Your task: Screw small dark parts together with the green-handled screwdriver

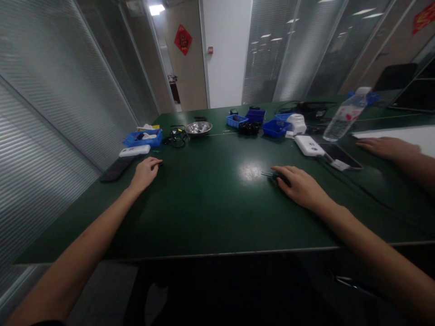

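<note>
My left hand (145, 174) is at the left of the green table, its fingers pinched together on a small dark piece (161, 163) mostly hidden by the fingertips. On the right, my right hand (301, 185) is closed over a dark-handled tool with two thin metal prongs (268, 174), which point left, apart from each other. The palm hides part of the handle, and the tool's exact kind cannot be made out. Close to my left hand are a black phone-like slab (117, 170) and a white power bank (135, 151).
Farther back are a metal bowl (199, 128), blue trays (276, 128) and coiled black cables (176, 137). To the right are a white device (308, 146) with a cable, a phone (342, 156), a water bottle (346, 117) and another person's hand (380, 147).
</note>
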`<state>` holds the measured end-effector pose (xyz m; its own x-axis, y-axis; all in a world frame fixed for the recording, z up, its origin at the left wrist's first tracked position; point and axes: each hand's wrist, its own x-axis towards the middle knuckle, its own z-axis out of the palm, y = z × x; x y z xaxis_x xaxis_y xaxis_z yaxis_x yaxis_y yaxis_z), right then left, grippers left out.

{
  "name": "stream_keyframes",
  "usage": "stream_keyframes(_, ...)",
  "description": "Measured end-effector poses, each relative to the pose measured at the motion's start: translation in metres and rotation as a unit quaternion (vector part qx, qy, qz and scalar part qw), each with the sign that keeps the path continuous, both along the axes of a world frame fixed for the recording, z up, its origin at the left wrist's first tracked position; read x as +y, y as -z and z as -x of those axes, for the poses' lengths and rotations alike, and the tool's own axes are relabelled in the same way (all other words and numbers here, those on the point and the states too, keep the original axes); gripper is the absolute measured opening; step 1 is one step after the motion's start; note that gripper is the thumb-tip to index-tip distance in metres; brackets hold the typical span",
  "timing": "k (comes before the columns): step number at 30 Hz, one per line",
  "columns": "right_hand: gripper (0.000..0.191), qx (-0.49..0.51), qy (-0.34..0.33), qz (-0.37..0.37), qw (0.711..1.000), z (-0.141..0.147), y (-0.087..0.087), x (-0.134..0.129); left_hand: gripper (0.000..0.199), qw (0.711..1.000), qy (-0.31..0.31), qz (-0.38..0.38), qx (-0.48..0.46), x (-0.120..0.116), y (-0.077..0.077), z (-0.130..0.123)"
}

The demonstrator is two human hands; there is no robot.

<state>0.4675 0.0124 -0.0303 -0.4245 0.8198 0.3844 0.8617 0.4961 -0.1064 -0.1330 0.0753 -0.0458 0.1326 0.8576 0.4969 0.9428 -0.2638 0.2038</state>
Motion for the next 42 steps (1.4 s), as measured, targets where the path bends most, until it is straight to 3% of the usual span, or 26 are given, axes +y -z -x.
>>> stream_keyframes(12, 0.048, -0.021, -0.013, 0.005, 1.0, -0.002, -0.003, 0.01, 0.031, 0.997, -0.022, -0.013, -0.075, 0.001, -0.003, 0.003)
stream_keyframes(19, 0.049, -0.026, -0.009, 0.005, 1.0, -0.001, -0.005, 0.009, 0.032, 0.998, -0.018, -0.015, -0.058, -0.006, -0.007, -0.005)
stream_keyframes(29, 0.049, -0.023, -0.012, -0.004, 1.0, -0.001, -0.005, 0.01, 0.035, 0.996, -0.08, -0.013, -0.022, -0.007, -0.006, -0.006)
stream_keyframes(42, 0.049, -0.012, -0.017, 0.002, 1.0, -0.003, -0.005, 0.009, 0.041, 0.997, -0.066, -0.027, -0.015, -0.008, -0.006, -0.011)
